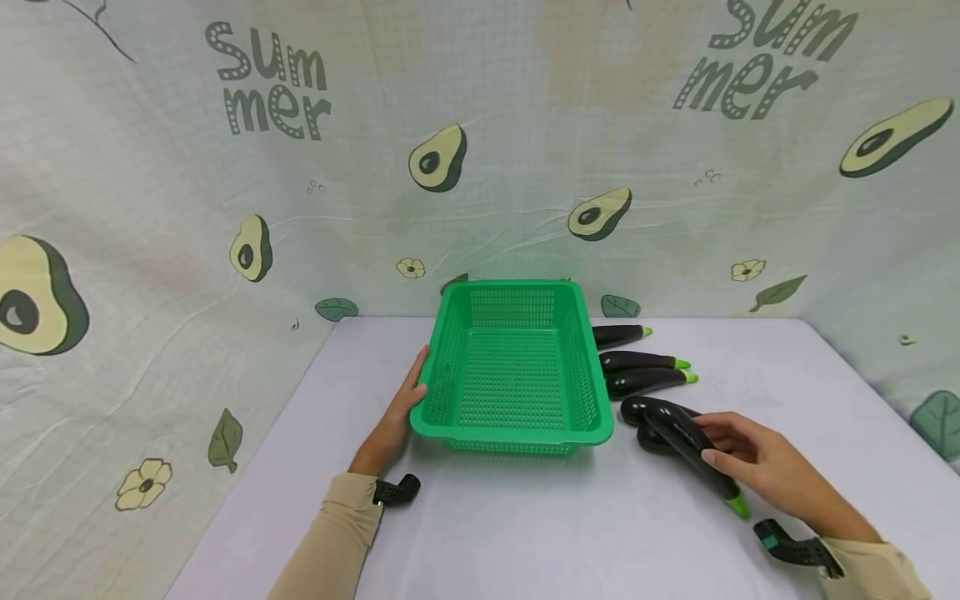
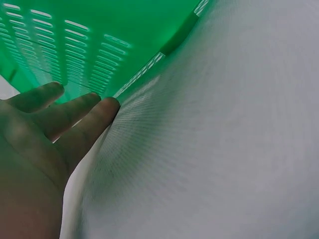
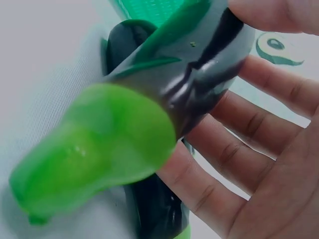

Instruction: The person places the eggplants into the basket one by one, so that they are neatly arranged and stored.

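Note:
A green plastic basket (image 1: pixel 513 435) with slotted walls stands on the table with nothing inside. My left hand (image 1: pixel 396 417) is at its left side; in the left wrist view straight fingers (image 2: pixel 82 130) touch the slotted outer wall. On the right, my right hand (image 1: pixel 757 462) holds a dark, glossy eggplant (image 1: pixel 678 429) with a green stem end, thumb on one side and fingers on the other. The held eggplant slants with its green cap (image 3: pixel 99 139) toward the wrist camera. Beneath it lies another eggplant (image 3: pixel 154 204), partly hidden.
More eggplants (image 1: pixel 637 361) lie along the basket's right side, their green ends pointing right. A white cloth covers the table (image 1: pixel 510 533). Behind it hangs a pale curtain (image 1: pixel 510 225) printed with avocados, and its folds reach both table sides.

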The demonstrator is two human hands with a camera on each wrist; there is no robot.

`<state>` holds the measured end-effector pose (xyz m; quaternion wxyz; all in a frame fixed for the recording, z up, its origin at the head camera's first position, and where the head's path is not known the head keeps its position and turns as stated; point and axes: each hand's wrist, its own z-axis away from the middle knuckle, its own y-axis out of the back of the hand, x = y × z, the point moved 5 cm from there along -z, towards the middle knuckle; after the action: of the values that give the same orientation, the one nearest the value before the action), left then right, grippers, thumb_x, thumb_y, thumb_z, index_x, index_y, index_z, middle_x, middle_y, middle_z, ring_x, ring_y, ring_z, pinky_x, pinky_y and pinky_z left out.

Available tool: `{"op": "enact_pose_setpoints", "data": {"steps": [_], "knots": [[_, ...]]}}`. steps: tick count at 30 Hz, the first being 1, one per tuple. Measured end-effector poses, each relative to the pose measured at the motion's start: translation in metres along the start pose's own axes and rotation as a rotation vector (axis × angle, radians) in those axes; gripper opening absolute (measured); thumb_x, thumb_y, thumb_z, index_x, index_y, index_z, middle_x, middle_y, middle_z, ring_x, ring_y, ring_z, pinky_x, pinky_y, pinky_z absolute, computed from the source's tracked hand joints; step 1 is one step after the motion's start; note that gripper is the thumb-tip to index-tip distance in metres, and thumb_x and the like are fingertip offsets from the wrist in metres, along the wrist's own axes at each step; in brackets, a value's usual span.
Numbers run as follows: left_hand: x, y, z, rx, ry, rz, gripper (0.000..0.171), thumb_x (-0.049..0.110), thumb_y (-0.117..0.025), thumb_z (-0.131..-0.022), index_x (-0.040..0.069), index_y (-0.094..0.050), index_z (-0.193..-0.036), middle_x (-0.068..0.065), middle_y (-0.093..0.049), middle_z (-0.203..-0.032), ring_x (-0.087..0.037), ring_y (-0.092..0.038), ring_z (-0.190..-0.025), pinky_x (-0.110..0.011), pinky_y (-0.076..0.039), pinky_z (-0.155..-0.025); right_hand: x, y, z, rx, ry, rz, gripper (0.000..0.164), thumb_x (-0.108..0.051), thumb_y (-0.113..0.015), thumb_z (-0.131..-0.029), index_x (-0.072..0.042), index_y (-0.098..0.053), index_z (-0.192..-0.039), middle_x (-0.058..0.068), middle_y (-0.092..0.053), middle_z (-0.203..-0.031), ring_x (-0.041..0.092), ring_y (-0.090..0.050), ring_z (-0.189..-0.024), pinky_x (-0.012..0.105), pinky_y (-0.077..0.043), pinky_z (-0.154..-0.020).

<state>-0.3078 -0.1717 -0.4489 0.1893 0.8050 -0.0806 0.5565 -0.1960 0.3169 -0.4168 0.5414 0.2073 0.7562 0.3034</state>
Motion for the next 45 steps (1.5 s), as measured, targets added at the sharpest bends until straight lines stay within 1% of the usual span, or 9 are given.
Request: {"op": "enact_pose_setpoints", "data": {"steps": [7,14,18,25,30,32,36,41,45], "knots": [[-0.003,-0.001,0.000,-0.001,-0.002,0.003,0.059,0.034,-0.027,-0.107,0.032,-0.007,-0.163,0.010,-0.003,-0.166,-0.016,0.002,-0.151,-0.060,0.002,-0.116,0.002,0.003,0.000,0.017,-0.028,-0.008,0.041,-0.016,-0.068,-0.097,-0.003,-0.056,-0.134,0.009,-0.061,-0.120,0.000,-0.061,-0.096,0.023,-0.053,-0.073],[-0.002,-0.002,-0.001,0.002,0.014,-0.007,0.060,0.034,-0.027,-0.107,0.032,-0.006,-0.163,0.009,-0.003,-0.167,-0.018,0.002,-0.152,-0.061,0.002,-0.116,0.006,0.006,0.000,0.063,-0.036,-0.017,0.041,-0.013,-0.064,-0.099,0.001,-0.053,-0.136,0.012,-0.062,-0.112,-0.003,-0.061,-0.093,0.020,-0.053,-0.071],[-0.002,-0.003,0.000,0.002,0.015,-0.003,0.060,0.034,-0.027,-0.106,0.032,-0.007,-0.163,0.008,-0.003,-0.167,-0.018,0.001,-0.151,-0.061,0.002,-0.115,0.007,0.006,0.001,0.085,-0.023,-0.044,0.041,-0.010,-0.063,-0.099,0.002,-0.052,-0.137,0.010,-0.062,-0.109,0.000,-0.062,-0.091,0.020,-0.053,-0.070],[-0.003,-0.003,0.000,-0.001,0.021,0.005,0.060,0.034,-0.028,-0.106,0.033,-0.007,-0.163,0.006,-0.003,-0.167,-0.019,0.001,-0.151,-0.062,0.001,-0.115,0.009,0.005,0.001,0.077,-0.064,-0.110,0.045,-0.014,-0.061,-0.101,0.001,-0.048,-0.142,0.005,-0.061,-0.111,0.006,-0.063,-0.090,0.027,-0.055,-0.068],[-0.001,-0.003,0.000,-0.004,0.016,0.000,0.062,0.034,-0.028,-0.106,0.028,-0.005,-0.163,0.005,-0.002,-0.167,-0.021,0.002,-0.151,-0.063,0.001,-0.115,0.010,0.004,0.001,0.094,-0.046,-0.148,0.046,-0.011,-0.060,-0.101,-0.001,-0.046,-0.144,-0.001,-0.063,-0.110,0.008,-0.064,-0.091,0.027,-0.055,-0.068],[-0.001,-0.002,0.000,0.000,0.018,0.002,0.062,0.034,-0.028,-0.106,0.028,-0.006,-0.163,0.005,-0.003,-0.167,-0.021,0.001,-0.151,-0.062,0.001,-0.115,0.011,0.003,0.000,0.101,-0.038,-0.154,0.046,-0.011,-0.059,-0.102,-0.002,-0.046,-0.145,-0.003,-0.063,-0.111,0.007,-0.064,-0.092,0.027,-0.055,-0.069],[-0.001,0.001,0.000,0.009,0.027,0.001,0.060,0.034,-0.029,-0.106,0.033,-0.008,-0.163,0.006,-0.003,-0.167,-0.020,0.001,-0.151,-0.061,0.001,-0.115,0.013,0.000,-0.003,0.116,-0.031,-0.185,0.044,-0.011,-0.058,-0.103,-0.002,-0.046,-0.144,-0.005,-0.064,-0.110,0.007,-0.065,-0.092,0.028,-0.056,-0.069],[-0.001,0.002,0.001,0.014,0.032,-0.007,0.060,0.033,-0.029,-0.106,0.033,-0.009,-0.163,0.005,-0.004,-0.167,-0.021,0.001,-0.151,-0.062,0.001,-0.115,0.013,-0.003,-0.005,0.118,-0.020,-0.236,0.042,-0.010,-0.055,-0.103,0.000,-0.047,-0.143,-0.006,-0.063,-0.110,0.008,-0.066,-0.092,0.030,-0.058,-0.069],[-0.002,0.001,0.000,0.016,0.027,-0.005,0.060,0.033,-0.029,-0.106,0.032,-0.009,-0.163,0.006,-0.004,-0.167,-0.020,0.000,-0.151,-0.061,0.001,-0.116,0.008,-0.002,-0.009,0.112,-0.002,-0.275,0.041,-0.009,-0.053,-0.104,0.001,-0.046,-0.143,-0.005,-0.063,-0.112,0.011,-0.068,-0.092,0.032,-0.059,-0.068]]}}
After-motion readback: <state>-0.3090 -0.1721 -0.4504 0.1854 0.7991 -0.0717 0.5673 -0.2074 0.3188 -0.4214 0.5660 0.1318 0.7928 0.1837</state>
